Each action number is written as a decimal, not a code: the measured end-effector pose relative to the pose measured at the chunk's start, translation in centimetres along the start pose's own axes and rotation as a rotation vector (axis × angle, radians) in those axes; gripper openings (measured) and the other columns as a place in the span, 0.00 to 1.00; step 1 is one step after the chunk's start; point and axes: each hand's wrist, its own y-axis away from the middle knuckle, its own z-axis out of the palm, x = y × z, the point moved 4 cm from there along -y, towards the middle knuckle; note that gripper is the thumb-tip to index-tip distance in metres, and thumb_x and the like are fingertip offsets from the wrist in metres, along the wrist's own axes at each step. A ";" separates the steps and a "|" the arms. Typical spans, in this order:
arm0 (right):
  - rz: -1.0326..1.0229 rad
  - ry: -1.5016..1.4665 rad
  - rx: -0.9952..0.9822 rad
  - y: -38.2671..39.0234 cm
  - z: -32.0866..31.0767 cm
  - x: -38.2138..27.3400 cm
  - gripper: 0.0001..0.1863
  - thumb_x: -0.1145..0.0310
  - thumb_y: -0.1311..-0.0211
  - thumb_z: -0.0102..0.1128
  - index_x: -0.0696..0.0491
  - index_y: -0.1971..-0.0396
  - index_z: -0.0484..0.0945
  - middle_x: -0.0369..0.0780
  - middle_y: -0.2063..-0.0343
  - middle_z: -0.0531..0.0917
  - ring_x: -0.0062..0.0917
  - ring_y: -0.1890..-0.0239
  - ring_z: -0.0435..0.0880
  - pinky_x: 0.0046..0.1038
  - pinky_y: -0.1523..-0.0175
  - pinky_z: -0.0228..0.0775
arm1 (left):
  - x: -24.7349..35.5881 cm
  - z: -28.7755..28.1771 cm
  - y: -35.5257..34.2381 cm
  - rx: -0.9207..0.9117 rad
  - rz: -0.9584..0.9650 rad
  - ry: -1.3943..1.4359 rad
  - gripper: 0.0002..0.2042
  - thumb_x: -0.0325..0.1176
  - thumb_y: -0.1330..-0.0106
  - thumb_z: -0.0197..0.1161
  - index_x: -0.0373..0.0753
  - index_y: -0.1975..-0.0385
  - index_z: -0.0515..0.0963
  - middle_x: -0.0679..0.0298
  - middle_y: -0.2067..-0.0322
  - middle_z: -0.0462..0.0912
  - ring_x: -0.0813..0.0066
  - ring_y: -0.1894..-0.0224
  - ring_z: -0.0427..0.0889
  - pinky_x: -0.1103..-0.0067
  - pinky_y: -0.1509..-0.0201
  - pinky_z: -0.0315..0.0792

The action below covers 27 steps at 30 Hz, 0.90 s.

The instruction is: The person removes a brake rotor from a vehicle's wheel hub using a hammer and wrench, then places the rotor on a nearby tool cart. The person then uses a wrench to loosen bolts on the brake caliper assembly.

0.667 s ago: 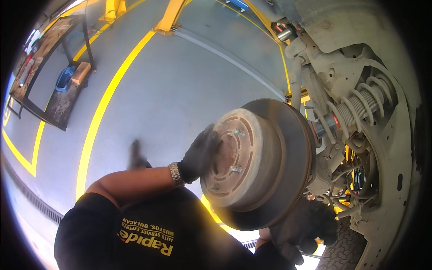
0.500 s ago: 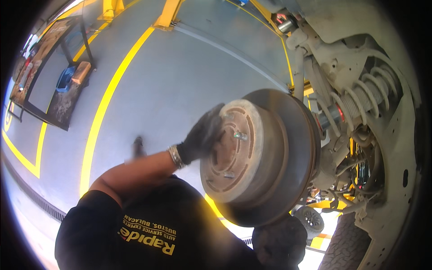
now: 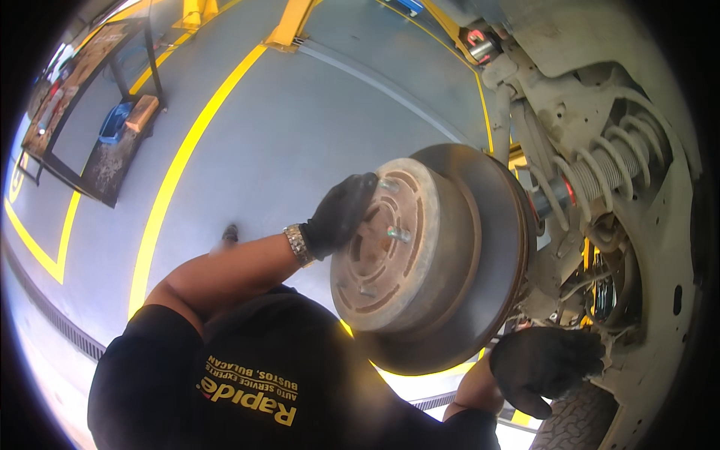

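Note:
A rusty brake disc [image 3: 491,225] with a deep, drum-like hat [image 3: 405,300] sits at the hub, wheel studs [image 3: 399,235] poking through its slotted face. Against the upper left edge of that face lies my left hand [image 3: 341,214], in a black glove with a metal wristwatch [image 3: 298,244] behind it. Its fingers bend over the face and are partly hidden by the back of the hand. Lower right of the disc, my black-gloved right hand [image 3: 547,367] reaches in toward the suspension parts. Its thumb stands apart from the outstretched fingers, and nothing shows in it.
A coil spring over a shock absorber [image 3: 611,165] rises at the right, inside the pale wheel arch [image 3: 675,247]. Below the right hand is a tyre [image 3: 574,424]. A metal cart [image 3: 112,176] with a blue container stands far left. Yellow lines [image 3: 180,172] cross the grey floor.
My right hand has moved from beneath the disc to the right and up, toward the suspension, and its fingers now show. The left hand stays at the disc face.

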 end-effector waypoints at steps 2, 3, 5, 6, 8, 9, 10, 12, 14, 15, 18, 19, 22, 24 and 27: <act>0.065 0.222 -0.040 -0.6 -1.3 0.2 0.23 0.57 0.36 0.47 0.61 0.51 0.71 0.43 0.59 0.77 0.40 0.58 0.74 0.42 0.60 0.61 | 0.0 -0.9 0.4 0.049 -0.036 -0.025 0.18 0.29 0.35 0.52 0.28 0.47 0.65 0.46 0.62 0.74 0.50 0.63 0.74 0.64 0.59 0.70; 0.095 0.350 -0.082 -1.3 -2.2 0.3 0.23 0.57 0.36 0.47 0.61 0.51 0.71 0.43 0.60 0.77 0.40 0.58 0.74 0.42 0.60 0.61 | 0.0 -1.4 0.4 0.071 -0.050 -0.035 0.17 0.30 0.33 0.50 0.29 0.48 0.65 0.46 0.63 0.74 0.49 0.64 0.73 0.64 0.60 0.70; 0.080 0.624 -0.205 -0.8 -0.9 0.4 0.22 0.57 0.36 0.47 0.60 0.51 0.71 0.43 0.60 0.77 0.39 0.59 0.74 0.42 0.60 0.61 | -1.4 -1.4 0.2 -0.067 -0.354 0.350 0.16 0.34 0.31 0.48 0.30 0.49 0.65 0.46 0.60 0.73 0.50 0.59 0.73 0.64 0.55 0.68; 0.085 0.713 -0.255 -1.3 -0.8 0.5 0.22 0.58 0.37 0.47 0.60 0.52 0.71 0.43 0.60 0.77 0.39 0.59 0.75 0.42 0.60 0.61 | -0.8 -1.1 1.0 -0.071 -0.206 0.185 0.20 0.36 0.32 0.49 0.29 0.45 0.64 0.46 0.55 0.73 0.50 0.54 0.73 0.64 0.49 0.68; 0.078 0.875 -0.348 -2.1 -1.6 0.9 0.22 0.58 0.37 0.47 0.60 0.52 0.71 0.43 0.61 0.77 0.39 0.59 0.75 0.41 0.61 0.62 | -0.9 -1.3 1.5 -0.146 -0.249 0.135 0.24 0.37 0.33 0.50 0.28 0.42 0.62 0.45 0.49 0.72 0.51 0.48 0.73 0.65 0.43 0.67; 0.048 0.959 -0.366 -0.2 -2.6 0.1 0.21 0.58 0.37 0.47 0.60 0.53 0.71 0.43 0.61 0.77 0.38 0.59 0.75 0.41 0.61 0.62 | -1.0 -1.5 3.1 -0.226 -0.454 0.239 0.24 0.37 0.33 0.50 0.28 0.41 0.62 0.44 0.48 0.72 0.51 0.47 0.72 0.65 0.41 0.66; 0.015 1.087 -0.420 1.1 -2.9 0.1 0.21 0.58 0.37 0.47 0.60 0.53 0.71 0.43 0.61 0.77 0.38 0.60 0.75 0.41 0.61 0.62 | -0.8 -0.5 2.9 -0.212 -0.428 0.288 0.24 0.36 0.33 0.51 0.28 0.41 0.62 0.44 0.49 0.72 0.50 0.47 0.73 0.65 0.42 0.67; -0.012 1.233 -0.471 2.1 -5.0 0.2 0.21 0.58 0.37 0.47 0.60 0.54 0.71 0.43 0.61 0.77 0.38 0.60 0.75 0.41 0.61 0.62 | -0.9 -0.1 3.2 -0.232 -0.388 0.230 0.25 0.36 0.35 0.52 0.28 0.41 0.62 0.45 0.51 0.72 0.49 0.49 0.73 0.64 0.45 0.68; 0.004 1.256 -0.490 1.4 -6.4 0.6 0.20 0.59 0.37 0.47 0.60 0.54 0.72 0.43 0.62 0.77 0.37 0.60 0.75 0.40 0.61 0.62 | -1.0 0.0 3.7 -0.206 -0.391 0.184 0.25 0.35 0.36 0.53 0.28 0.41 0.62 0.45 0.52 0.72 0.49 0.51 0.74 0.65 0.46 0.69; 0.011 1.245 -0.484 1.5 -6.2 0.6 0.20 0.59 0.37 0.47 0.60 0.55 0.72 0.42 0.62 0.77 0.37 0.60 0.75 0.40 0.62 0.63 | -0.9 0.3 4.0 -0.165 -0.439 0.233 0.23 0.37 0.34 0.50 0.29 0.44 0.63 0.45 0.54 0.73 0.50 0.53 0.74 0.65 0.48 0.69; 0.042 1.243 -0.491 0.6 -6.2 0.9 0.19 0.59 0.37 0.47 0.59 0.55 0.72 0.42 0.62 0.77 0.37 0.61 0.75 0.40 0.62 0.63 | -0.2 -0.4 3.4 0.007 -0.579 0.476 0.21 0.45 0.28 0.37 0.31 0.57 0.68 0.47 0.63 0.73 0.52 0.60 0.73 0.66 0.51 0.67; 0.067 1.226 -0.471 0.5 -5.8 1.0 0.19 0.59 0.37 0.47 0.59 0.56 0.72 0.42 0.63 0.77 0.36 0.61 0.75 0.40 0.62 0.63 | 0.2 -1.4 3.0 0.073 -0.632 0.567 0.25 0.49 0.26 0.31 0.32 0.62 0.70 0.48 0.67 0.74 0.53 0.62 0.72 0.66 0.53 0.65; 0.105 1.242 -0.466 0.4 -6.0 1.1 0.18 0.60 0.37 0.47 0.59 0.57 0.72 0.42 0.63 0.77 0.36 0.62 0.75 0.39 0.63 0.63 | 4.9 -2.0 4.5 0.147 -0.950 0.903 0.27 0.50 0.26 0.30 0.31 0.62 0.70 0.50 0.68 0.73 0.57 0.62 0.72 0.67 0.52 0.65; 0.155 1.301 -0.469 0.3 -7.5 1.3 0.18 0.60 0.37 0.47 0.59 0.57 0.72 0.42 0.64 0.78 0.35 0.62 0.75 0.39 0.63 0.64 | 4.4 -1.3 5.9 -0.025 -1.050 0.793 0.24 0.49 0.25 0.32 0.34 0.47 0.65 0.54 0.56 0.73 0.66 0.54 0.74 0.71 0.46 0.67; 0.211 1.402 -0.500 1.3 -8.4 1.0 0.17 0.61 0.38 0.47 0.58 0.58 0.72 0.42 0.64 0.78 0.35 0.63 0.75 0.38 0.63 0.64 | 4.1 -1.2 6.4 -0.049 -0.972 0.726 0.27 0.50 0.25 0.33 0.32 0.42 0.63 0.55 0.52 0.75 0.69 0.51 0.75 0.73 0.44 0.68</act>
